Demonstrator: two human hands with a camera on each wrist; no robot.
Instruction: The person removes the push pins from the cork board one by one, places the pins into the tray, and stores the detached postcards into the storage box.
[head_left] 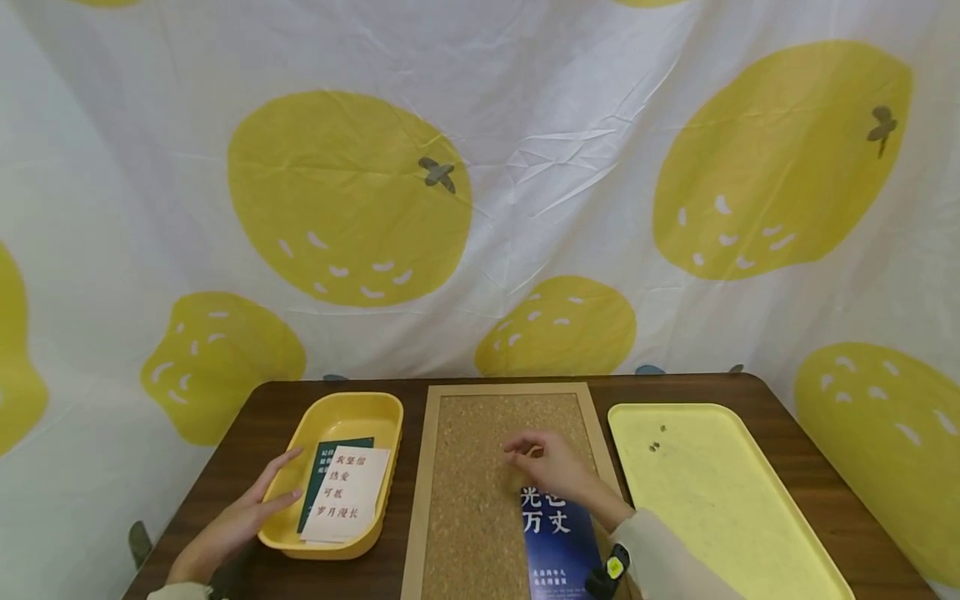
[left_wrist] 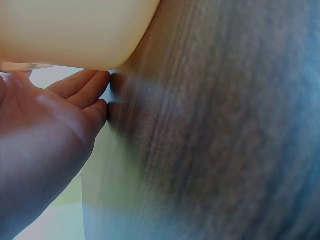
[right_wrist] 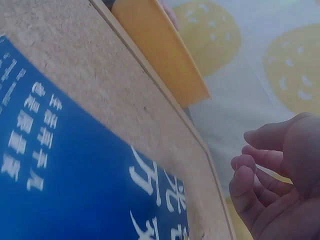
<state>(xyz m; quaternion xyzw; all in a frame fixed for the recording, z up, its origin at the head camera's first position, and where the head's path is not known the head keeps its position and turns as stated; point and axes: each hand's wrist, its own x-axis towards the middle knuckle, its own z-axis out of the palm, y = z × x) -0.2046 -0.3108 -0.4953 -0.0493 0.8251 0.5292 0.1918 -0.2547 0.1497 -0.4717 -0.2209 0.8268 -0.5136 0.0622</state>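
Observation:
At the left, my left hand [head_left: 236,521] holds the near left wall of a yellow plastic basket [head_left: 341,552], its thumb over the rim. The left wrist view shows the other fingers [left_wrist: 82,90] outside, low beside the basket wall. Inside lie a white card [head_left: 347,496] with red writing and a dark green card [head_left: 324,467] partly beneath it. My right hand [head_left: 551,467] hovers over a cork board [head_left: 472,508], fingers loosely bent, and I see nothing held. Below it a blue card [right_wrist: 95,165] with white writing lies on the cork, partly hidden by hand and wrist in the head view.
Right of the board lies a pale yellow tray [head_left: 720,500] with a few small dark objects [head_left: 655,447], too small to identify. All stand on a dark wooden table [head_left: 810,446]. A lemon-patterned cloth [head_left: 525,208] hangs behind the table's far edge.

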